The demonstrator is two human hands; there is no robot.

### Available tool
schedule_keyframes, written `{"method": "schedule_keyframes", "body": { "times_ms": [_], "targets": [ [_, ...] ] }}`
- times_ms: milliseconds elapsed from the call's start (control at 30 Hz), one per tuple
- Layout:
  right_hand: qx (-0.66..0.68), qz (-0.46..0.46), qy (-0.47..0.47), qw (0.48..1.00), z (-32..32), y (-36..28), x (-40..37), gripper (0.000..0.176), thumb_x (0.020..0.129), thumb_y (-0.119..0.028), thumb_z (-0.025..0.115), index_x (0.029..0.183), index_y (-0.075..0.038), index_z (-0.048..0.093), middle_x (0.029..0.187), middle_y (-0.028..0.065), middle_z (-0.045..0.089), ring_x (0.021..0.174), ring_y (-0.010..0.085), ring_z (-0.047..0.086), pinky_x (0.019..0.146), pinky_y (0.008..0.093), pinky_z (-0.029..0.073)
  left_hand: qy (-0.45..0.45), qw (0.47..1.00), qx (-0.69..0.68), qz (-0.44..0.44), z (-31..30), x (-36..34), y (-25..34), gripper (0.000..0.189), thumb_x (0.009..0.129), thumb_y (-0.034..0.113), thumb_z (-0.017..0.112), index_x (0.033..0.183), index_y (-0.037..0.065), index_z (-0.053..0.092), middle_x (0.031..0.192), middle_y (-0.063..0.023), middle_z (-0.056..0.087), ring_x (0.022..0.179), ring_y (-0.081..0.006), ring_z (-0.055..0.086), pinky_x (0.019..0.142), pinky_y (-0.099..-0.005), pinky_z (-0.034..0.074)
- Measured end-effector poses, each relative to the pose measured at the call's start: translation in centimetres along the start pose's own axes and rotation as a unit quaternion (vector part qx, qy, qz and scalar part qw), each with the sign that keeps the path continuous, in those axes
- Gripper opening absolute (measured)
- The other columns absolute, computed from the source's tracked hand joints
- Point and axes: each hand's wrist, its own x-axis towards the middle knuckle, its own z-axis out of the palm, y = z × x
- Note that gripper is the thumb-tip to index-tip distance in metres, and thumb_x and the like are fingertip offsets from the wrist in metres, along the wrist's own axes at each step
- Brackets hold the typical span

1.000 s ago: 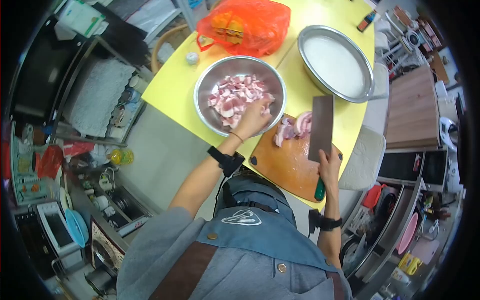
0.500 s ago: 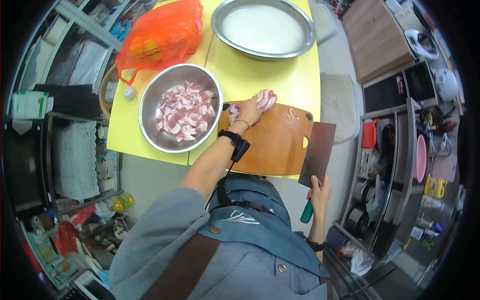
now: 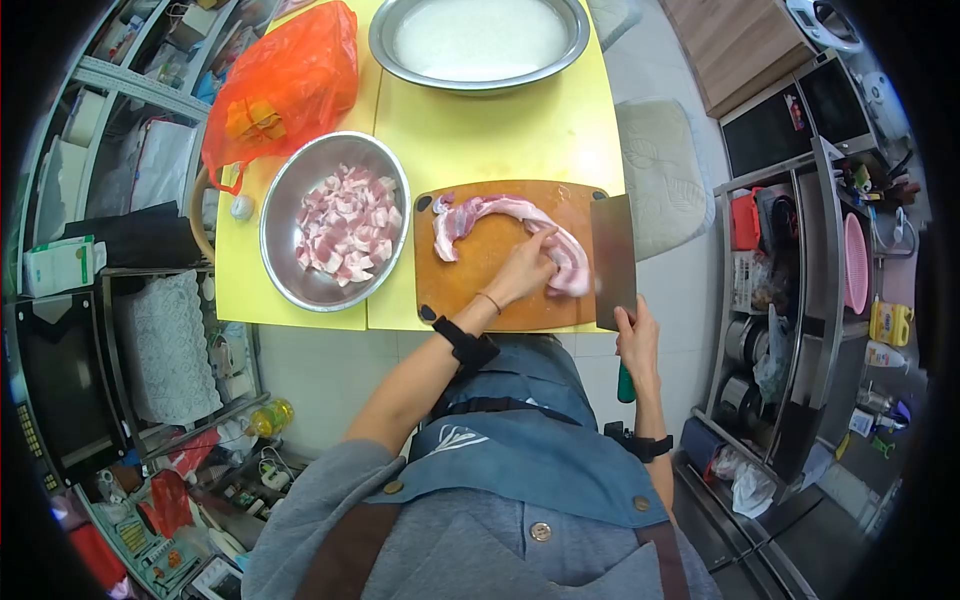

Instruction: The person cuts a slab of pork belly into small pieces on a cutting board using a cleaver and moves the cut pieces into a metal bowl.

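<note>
A long strip of pork belly [image 3: 510, 207] lies curved in an arch on the brown cutting board [image 3: 480, 290]. My left hand [image 3: 527, 268] is over the strip's right part, its fingers bent against the inner edge of the meat. In my right hand [image 3: 637, 335] is a cleaver [image 3: 614, 262], gripped where its green handle meets the blade. The wide blade stands out past the board's right edge, beside the meat. Left of the board, a steel bowl [image 3: 277, 240] holds many chunks of cut pork [image 3: 348, 222].
A large metal basin [image 3: 384, 55] of whitish contents stands at the back of the yellow table [image 3: 470, 130]. An orange plastic bag [image 3: 310, 70] sits back left, near a small white round object [image 3: 242, 207]. A cushioned seat [image 3: 660, 180] adjoins the table's right side.
The pork strip, bunched under my left hand before, now lies stretched out in an arch. My left hand has moved right and nearer to me. The cleaver stays in my right hand, now more upright.
</note>
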Motion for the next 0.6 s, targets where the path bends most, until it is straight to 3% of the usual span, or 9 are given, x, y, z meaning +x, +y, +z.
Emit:
{"method": "schedule_keyframes", "body": {
  "times_ms": [100,133,233,367,400,533,600],
  "targets": [
    [-0.008,-0.003,0.008,1.0,-0.1,1.2,-0.3,0.02,0.092,-0.011,0.051,0.108,0.001,0.051,0.069,0.0142,0.063,0.042,0.0165,0.051,0.039,0.0321,0.041,0.09,0.942,0.274,0.17,-1.3,2.1,-3.0,0.057,0.073,0.004,0.066,0.128,0.004,0.049,0.118,-0.0172,0.056,0.118,-0.0348,0.048,0.103,-0.0393,0.038],
    [-0.009,-0.002,0.01,1.0,-0.2,1.6,-0.4,0.019,0.092,-0.01,0.051,0.108,0.001,0.051,0.069,0.0143,0.063,0.043,0.0169,0.052,0.039,0.0324,0.042,0.085,0.914,0.356,0.174,-1.8,3.0,-3.5,0.056,0.072,0.009,0.069,0.125,0.005,0.052,0.122,-0.0171,0.052,0.123,-0.0354,0.042,0.107,-0.0415,0.032],
    [-0.005,0.051,0.004,0.999,-0.7,2.1,-1.4,0.02,0.092,-0.01,0.051,0.108,0.002,0.051,0.07,0.015,0.064,0.044,0.0176,0.053,0.04,0.0326,0.042,0.037,0.858,0.473,0.196,-3.0,4.1,-2.1,0.048,0.073,0.02,0.069,0.116,0.003,0.057,0.121,-0.0158,0.052,0.121,-0.0316,0.042,0.105,-0.0404,0.033],
    [0.009,0.06,0.024,0.998,-1.0,3.5,-2.5,0.02,0.092,-0.011,0.051,0.108,0.0,0.051,0.067,0.0119,0.06,0.043,0.015,0.05,0.038,0.0307,0.041,-0.11,0.868,0.474,0.099,-4.4,6.5,-2.7,0.034,0.081,0.035,0.063,0.098,0.007,0.058,0.089,-0.0191,0.065,0.091,-0.0348,0.062,0.087,-0.0439,0.045],
    [0.014,0.056,0.03,0.998,-1.0,4.0,-2.5,0.019,0.092,-0.011,0.052,0.109,-0.001,0.051,0.063,0.0084,0.056,0.041,0.0119,0.047,0.036,0.0288,0.04,-0.083,0.871,0.469,0.123,-4.5,6.1,-3.5,0.03,0.082,0.036,0.058,0.091,0.007,0.057,0.071,-0.0174,0.065,0.07,-0.0355,0.064,0.078,-0.0459,0.048],
    [0.025,0.049,0.035,0.998,-0.7,4.9,-2.2,0.019,0.093,-0.011,0.052,0.11,-0.003,0.052,0.059,0.0048,0.052,0.04,0.0091,0.044,0.035,0.0273,0.039,-0.075,0.899,0.428,0.056,-5.5,2.0,-3.8,0.033,0.084,0.035,0.057,0.093,0.004,0.058,0.073,-0.0214,0.064,0.07,-0.0376,0.064,0.062,-0.0465,0.05],
    [0.013,0.032,0.037,0.999,-0.6,5.0,-2.0,0.019,0.091,-0.01,0.051,0.107,0.001,0.051,0.078,0.0172,0.062,0.061,0.0262,0.059,0.055,0.0357,0.046,-0.068,0.891,0.448,0.032,-6.2,-0.1,-4.2,0.034,0.082,0.035,0.058,0.093,0.003,0.059,0.071,-0.0212,0.064,0.067,-0.0379,0.064,0.062,-0.0462,0.051]
  ]
}}
